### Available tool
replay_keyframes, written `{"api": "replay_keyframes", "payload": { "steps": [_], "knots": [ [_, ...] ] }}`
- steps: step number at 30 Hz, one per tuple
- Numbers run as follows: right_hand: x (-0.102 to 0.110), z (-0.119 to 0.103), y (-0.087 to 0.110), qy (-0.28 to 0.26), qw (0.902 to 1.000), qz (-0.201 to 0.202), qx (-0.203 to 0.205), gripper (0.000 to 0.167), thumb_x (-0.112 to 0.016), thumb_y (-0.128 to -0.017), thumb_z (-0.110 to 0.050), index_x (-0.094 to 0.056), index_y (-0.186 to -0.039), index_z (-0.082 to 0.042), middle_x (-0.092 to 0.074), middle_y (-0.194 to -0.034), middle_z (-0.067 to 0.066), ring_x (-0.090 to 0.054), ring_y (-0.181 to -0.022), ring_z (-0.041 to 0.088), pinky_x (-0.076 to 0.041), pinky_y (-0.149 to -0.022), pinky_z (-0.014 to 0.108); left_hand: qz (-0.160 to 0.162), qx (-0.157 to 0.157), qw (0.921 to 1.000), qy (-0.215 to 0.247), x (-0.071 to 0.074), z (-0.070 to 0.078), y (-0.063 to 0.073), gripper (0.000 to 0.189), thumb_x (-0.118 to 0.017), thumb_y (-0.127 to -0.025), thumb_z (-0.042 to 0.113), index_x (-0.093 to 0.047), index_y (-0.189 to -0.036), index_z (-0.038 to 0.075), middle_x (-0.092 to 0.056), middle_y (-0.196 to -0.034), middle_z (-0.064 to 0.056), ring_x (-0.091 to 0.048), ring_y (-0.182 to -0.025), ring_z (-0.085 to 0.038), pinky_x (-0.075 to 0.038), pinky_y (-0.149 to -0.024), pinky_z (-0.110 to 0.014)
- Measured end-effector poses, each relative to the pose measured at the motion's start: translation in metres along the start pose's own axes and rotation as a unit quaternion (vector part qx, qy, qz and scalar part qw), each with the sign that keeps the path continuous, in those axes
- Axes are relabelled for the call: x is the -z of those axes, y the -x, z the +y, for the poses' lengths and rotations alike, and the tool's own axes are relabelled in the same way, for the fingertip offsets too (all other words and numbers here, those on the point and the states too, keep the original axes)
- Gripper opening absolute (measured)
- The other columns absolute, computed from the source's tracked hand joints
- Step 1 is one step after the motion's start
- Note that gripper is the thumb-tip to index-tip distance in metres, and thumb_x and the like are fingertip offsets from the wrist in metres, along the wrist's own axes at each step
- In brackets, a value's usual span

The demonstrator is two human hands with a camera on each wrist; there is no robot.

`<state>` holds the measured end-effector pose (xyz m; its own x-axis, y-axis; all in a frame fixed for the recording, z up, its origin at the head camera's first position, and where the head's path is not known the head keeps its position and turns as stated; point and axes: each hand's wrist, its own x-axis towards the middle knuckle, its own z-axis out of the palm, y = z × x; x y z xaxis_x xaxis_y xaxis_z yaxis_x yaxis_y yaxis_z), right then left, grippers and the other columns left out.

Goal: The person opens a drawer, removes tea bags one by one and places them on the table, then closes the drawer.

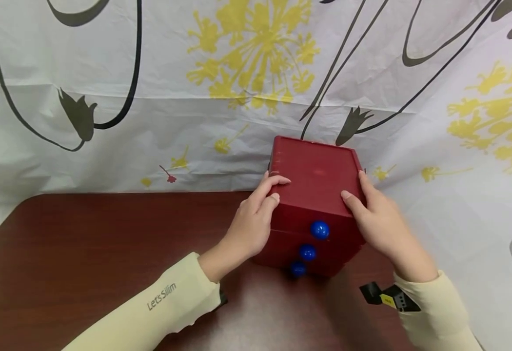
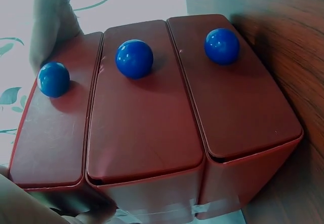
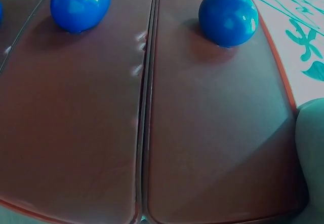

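A dark red box with three stacked drawers (image 1: 315, 178) stands on the table by the cloth. Each drawer front carries a round blue knob (image 1: 319, 229); all three knobs show in the left wrist view. My left hand (image 1: 251, 219) grips the box's upper left edge, with thumb and index finger over the top. On the other side, my right hand (image 1: 383, 224) holds the upper right edge, thumb on top and fingers along the side. In the right wrist view, two drawer fronts (image 3: 217, 117) fill most of the picture. The drawers look closed.
The brown wooden table (image 1: 107, 258) spreads out to the left and front of the box. Behind and to the right hangs a white cloth (image 1: 159, 73) with yellow and grey flower prints, close to the box's back.
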<state>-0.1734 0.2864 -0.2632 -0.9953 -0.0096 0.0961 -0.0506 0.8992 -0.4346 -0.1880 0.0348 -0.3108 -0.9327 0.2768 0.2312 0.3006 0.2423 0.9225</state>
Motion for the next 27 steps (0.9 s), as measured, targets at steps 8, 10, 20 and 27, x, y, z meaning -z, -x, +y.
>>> {"api": "replay_keyframes", "payload": {
  "steps": [8, 10, 20, 27],
  "knots": [
    [-0.008, -0.014, 0.000, -0.005, 1.0000, -0.003, 0.007, 0.078, -0.037, -0.105, -0.051, -0.006, -0.163, -0.010, -0.024, -0.164, 0.028, -0.032, -0.145, 0.051, -0.031, -0.113, 0.068, 0.021, 0.006, 0.9998, 0.003, 0.013, -0.001, 0.010, 0.039, -0.032, -0.107, 0.032, -0.052, -0.139, 0.040, -0.023, -0.167, 0.012, -0.041, -0.058, -0.017, -0.041, -0.083, -0.039],
    [-0.010, -0.019, -0.002, -0.009, 0.9999, -0.003, 0.010, 0.078, -0.038, -0.105, -0.052, -0.006, -0.164, -0.010, -0.024, -0.165, 0.026, -0.032, -0.146, 0.050, -0.031, -0.114, 0.068, 0.030, 0.005, 0.9995, 0.002, 0.017, -0.002, 0.013, 0.040, -0.031, -0.107, 0.031, -0.052, -0.139, 0.040, -0.023, -0.167, 0.011, -0.047, -0.068, -0.018, -0.041, -0.087, -0.039],
    [-0.021, -0.043, -0.005, -0.013, 0.9997, -0.009, 0.018, 0.078, -0.036, -0.105, -0.053, -0.007, -0.164, -0.013, -0.033, -0.161, 0.026, -0.039, -0.143, 0.046, -0.036, -0.113, 0.064, 0.061, 0.002, 0.9981, 0.007, 0.036, -0.009, 0.023, 0.039, -0.029, -0.107, 0.028, -0.055, -0.135, 0.038, -0.027, -0.165, 0.013, -0.025, -0.153, -0.004, -0.038, -0.101, -0.041],
    [-0.030, -0.062, -0.008, -0.021, 0.9992, -0.007, 0.032, 0.078, -0.037, -0.104, -0.054, -0.010, -0.164, -0.013, -0.033, -0.162, 0.023, -0.037, -0.146, 0.042, -0.033, -0.117, 0.060, 0.081, 0.010, 0.9966, 0.009, 0.051, -0.011, 0.036, 0.041, -0.028, -0.108, 0.027, -0.054, -0.138, 0.038, -0.024, -0.166, 0.015, -0.037, -0.149, -0.014, -0.039, -0.103, -0.043]
  ]
}}
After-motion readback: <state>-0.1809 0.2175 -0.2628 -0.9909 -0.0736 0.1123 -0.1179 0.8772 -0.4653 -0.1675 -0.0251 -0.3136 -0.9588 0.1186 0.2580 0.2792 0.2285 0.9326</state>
